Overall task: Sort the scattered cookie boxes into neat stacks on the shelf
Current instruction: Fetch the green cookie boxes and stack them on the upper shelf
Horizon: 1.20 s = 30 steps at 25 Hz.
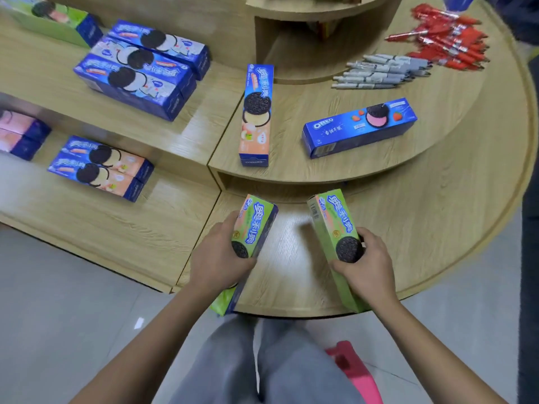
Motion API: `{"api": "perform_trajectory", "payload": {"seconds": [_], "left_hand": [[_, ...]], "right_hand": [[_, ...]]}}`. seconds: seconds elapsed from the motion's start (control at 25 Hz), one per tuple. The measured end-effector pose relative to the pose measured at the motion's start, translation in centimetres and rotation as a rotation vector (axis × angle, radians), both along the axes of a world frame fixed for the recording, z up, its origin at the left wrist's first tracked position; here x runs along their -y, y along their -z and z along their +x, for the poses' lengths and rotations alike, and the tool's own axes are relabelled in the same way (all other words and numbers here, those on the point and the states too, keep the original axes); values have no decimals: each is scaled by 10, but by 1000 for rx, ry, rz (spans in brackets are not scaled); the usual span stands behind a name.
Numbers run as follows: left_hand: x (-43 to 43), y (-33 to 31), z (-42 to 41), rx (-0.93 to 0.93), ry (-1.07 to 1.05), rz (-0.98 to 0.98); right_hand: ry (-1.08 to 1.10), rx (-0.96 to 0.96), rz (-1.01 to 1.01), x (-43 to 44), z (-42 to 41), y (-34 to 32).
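My left hand (217, 258) grips one green cookie box (255, 225) above the lowest round shelf (423, 228). My right hand (366, 268) grips a second green cookie box (332, 225), whose near end rests at the shelf's front edge. On the middle round tier lie a peach-and-blue box (256, 115) and a blue strawberry box (360, 126). Three blue boxes (140, 71) sit side by side on the upper left shelf. Two peach boxes (100, 167) lie on the lower left shelf, pink boxes (20, 132) beside them. A green box (49, 17) stands at the top left.
Grey pens (382, 71) and red pens (449, 36) lie on the right of the middle tier. A pink stool (355, 371) stands on the grey floor by my legs. A dark-clothed person (529, 170) stands at the right edge.
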<state>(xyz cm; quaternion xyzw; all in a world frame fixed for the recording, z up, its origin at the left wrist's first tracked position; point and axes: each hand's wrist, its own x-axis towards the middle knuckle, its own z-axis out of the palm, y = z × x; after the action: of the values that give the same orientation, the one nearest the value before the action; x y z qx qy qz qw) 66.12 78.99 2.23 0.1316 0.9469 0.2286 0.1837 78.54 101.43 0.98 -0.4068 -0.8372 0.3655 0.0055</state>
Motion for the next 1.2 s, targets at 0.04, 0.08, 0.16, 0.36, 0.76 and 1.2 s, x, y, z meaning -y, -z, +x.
{"api": "perform_trajectory", "payload": {"seconds": [0.04,0.08,0.16,0.36,0.76,1.2], "left_hand": [[9,-6,-3,-15,2,11],[22,-13,-6,-34,2,10],[50,-25,-12,-65,-3,-5],[144,-43,-29,-99,-140,7],[372,-63,-105,-106,-299,20],[474,-69,-291,-141,-362,32]], "right_hand": [[-58,-26,13,2,-6,-9],[-116,-49,29,6,-15,-19],[-199,-84,52,19,-35,-39],[-357,-140,68,100,-92,-67],[-455,-176,87,333,-213,-79],[-544,-178,132,459,-400,-77]]}}
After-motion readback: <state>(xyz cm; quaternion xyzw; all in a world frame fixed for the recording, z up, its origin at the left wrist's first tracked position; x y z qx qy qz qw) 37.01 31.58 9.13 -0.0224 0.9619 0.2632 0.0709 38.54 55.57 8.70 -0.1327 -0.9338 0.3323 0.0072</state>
